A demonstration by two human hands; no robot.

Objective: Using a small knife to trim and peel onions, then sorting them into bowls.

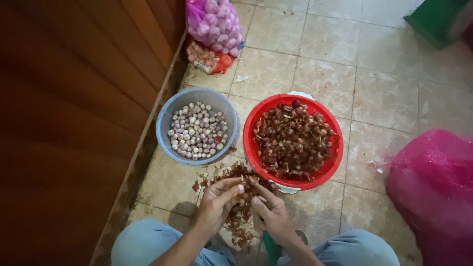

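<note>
both hands meet low in the frame over a pile of peels (240, 216). the left hand (218, 203) pinches a small shallot (241, 188) at its fingertips; its long axis can't be made out. the right hand (270, 213) grips a green-handled knife (269, 246), handle toward the knees. beyond sit a red basin (256, 118) and a grey basin (165, 123), then mesh sacks (213, 22).

Floor (394, 93): glazed ceramic tile, mottled beige, slight sheen.
Wall panel (74, 98): varnished wood, smooth, dark.
Red basin (251, 123): smooth plastic, glossy.
Grey basin (165, 120): smooth plastic, matt.
Shallot skins (239, 216): dry, papery, crinkled.
Pink sack (433, 182): fine plastic mesh, rough.
Trousers (143, 241): soft woven cloth, matt.
</note>
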